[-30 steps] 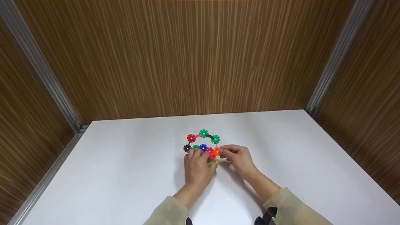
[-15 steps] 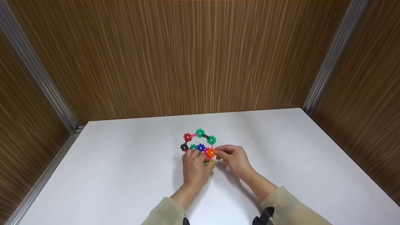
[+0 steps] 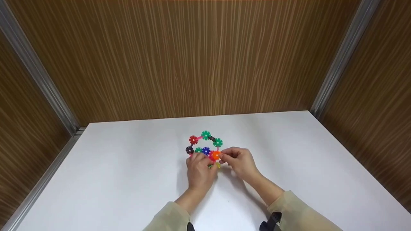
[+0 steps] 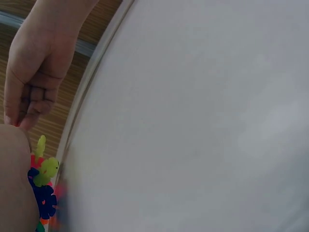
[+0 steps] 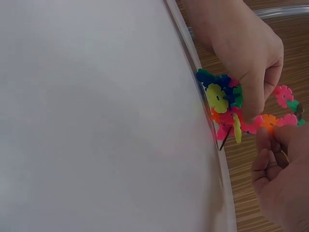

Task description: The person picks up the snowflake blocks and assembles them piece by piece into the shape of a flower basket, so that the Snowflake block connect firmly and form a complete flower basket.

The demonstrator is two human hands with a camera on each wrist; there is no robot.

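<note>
White tabletop [image 3: 128, 179] carries a ring-shaped assembly of interlocking plastic snowflake discs [image 3: 205, 146], standing near the table's middle, slightly toward the far wall. Discs observed in the head view: red [image 3: 193, 139], two green along the top arc [image 3: 205, 135], a dark one at the left [image 3: 189, 149], blue [image 3: 205, 150] and orange [image 3: 215, 155] along the near side.

Left hand [image 3: 199, 171] grips the near edge of the assembly, fingers curled over the pink and blue discs; the right wrist view confirms the fingers wrapped round a cluster that includes a yellow-green disc [image 5: 217, 98]. Right hand [image 3: 240, 162] pinches the orange disc at the ring's near right corner, thumb and forefinger closed on it; its other fingers are curled under. The two hands are close together, with the orange disc between them.

The assembly's far arc stands free of both hands. Whether its lower discs rest on the table cannot be determined.

Surroundings: wood-grain wall panels [image 3: 192, 57] with metal corner strips [image 3: 340, 57]. Both forearms wear pale beige sleeves [image 3: 298, 211]; a dark strap [image 3: 271, 221] shows at the right wrist.
</note>
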